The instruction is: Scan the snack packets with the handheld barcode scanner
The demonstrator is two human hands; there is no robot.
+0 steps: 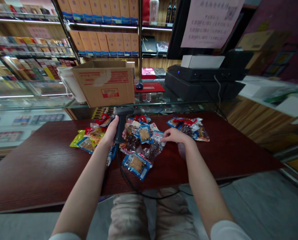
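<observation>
My left hand (112, 130) is wrapped around the grip of a black handheld barcode scanner (121, 125), held above the snack packets. Its cable runs down past the table's front edge. My right hand (174, 136) is closed, with thumb and fingertips pinching the edge of a clear snack packet (157, 136) with a white and red label, at the right side of the middle pile. In that pile lie blue-edged packets (137, 165) with a brown filling, and dark clear packets. Left of the scanner is a heap of yellow, red and blue packets (92, 136), partly hidden by my left arm.
A smaller group of packets (190, 128) lies to the right on the dark red table (223, 150). Behind stand an open cardboard box (106, 83), a glass counter, a black mouse (139, 86) on a red mat, and a black register (201, 80) below a monitor.
</observation>
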